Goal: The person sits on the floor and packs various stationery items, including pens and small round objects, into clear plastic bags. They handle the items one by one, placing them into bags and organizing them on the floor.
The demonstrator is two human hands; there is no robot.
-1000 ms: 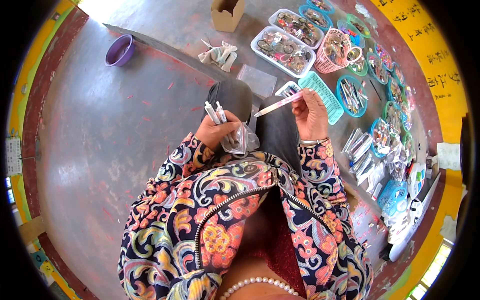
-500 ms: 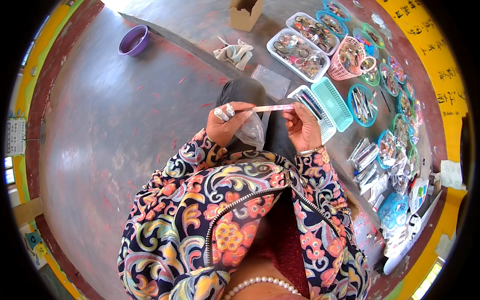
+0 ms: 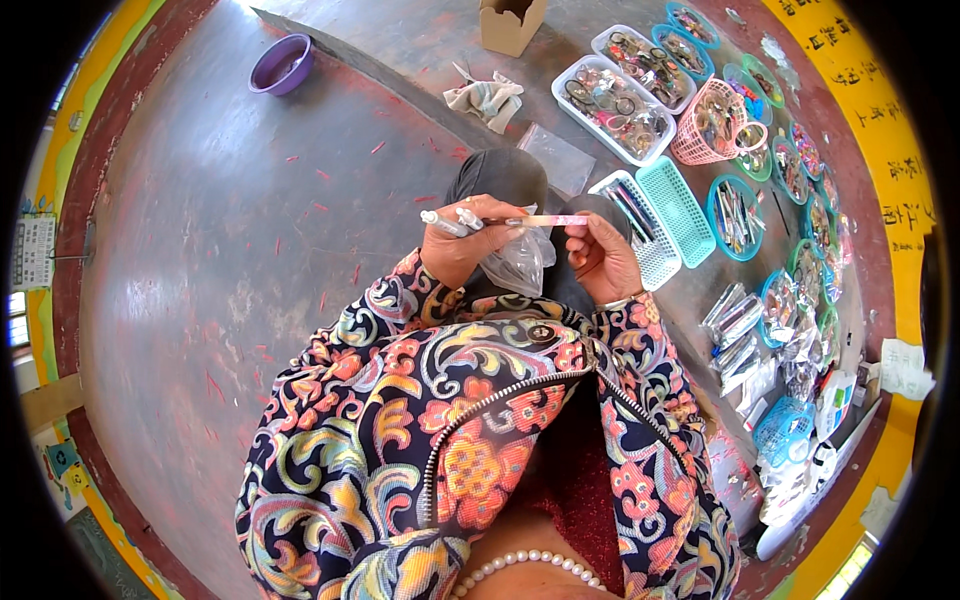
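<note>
Above my lap, a slim pen-like stick (image 3: 556, 220), pale at one end and pink-patterned at the other, lies level between my hands. My left hand (image 3: 462, 248) is closed around its pale end. Two white pen-like tubes (image 3: 446, 224) also poke out of that fist on its outer side. My right hand (image 3: 608, 262) pinches the pink end between thumb and fingers. Just below the stick hangs a clear plastic bag (image 3: 522, 262), beside my left hand; what holds it up is hidden.
A white basket (image 3: 655, 262) with pens and a mint basket (image 3: 676, 212) stand right of my knees. Beyond are white tubs (image 3: 608, 122), a pink basket (image 3: 708, 125) and several round baskets (image 3: 735, 218). A cloth (image 3: 488, 100), a carton (image 3: 512, 25) and a purple basin (image 3: 281, 64) lie farther off.
The whole view has shifted slightly, so the floor things sit farther right. My right fingers have moved a little toward the tip of the stick; both hands keep hold of it.
</note>
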